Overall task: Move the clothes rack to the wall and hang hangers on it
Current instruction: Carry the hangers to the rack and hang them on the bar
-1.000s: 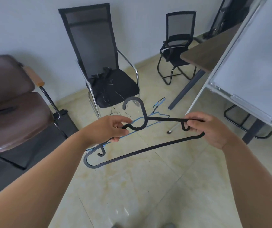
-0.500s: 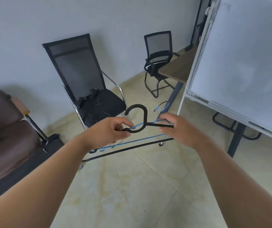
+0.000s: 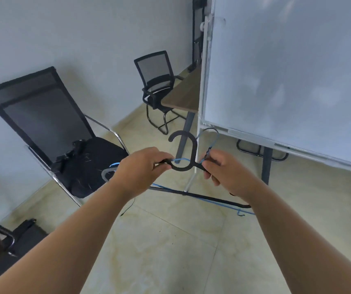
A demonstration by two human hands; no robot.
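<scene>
Black hanger (image 3: 186,154) between both hands (image 3: 140,168)

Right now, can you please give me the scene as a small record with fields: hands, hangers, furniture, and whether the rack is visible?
left hand: shut on black hanger, left of its hook
right hand: shut on black hanger, right of its hook
blue wire hanger: held together with the black one
nearest chair: black mesh chair, dark items on seat
far chair: beside wooden desk
whiteboard: right side
clothes rack: not in view
</scene>
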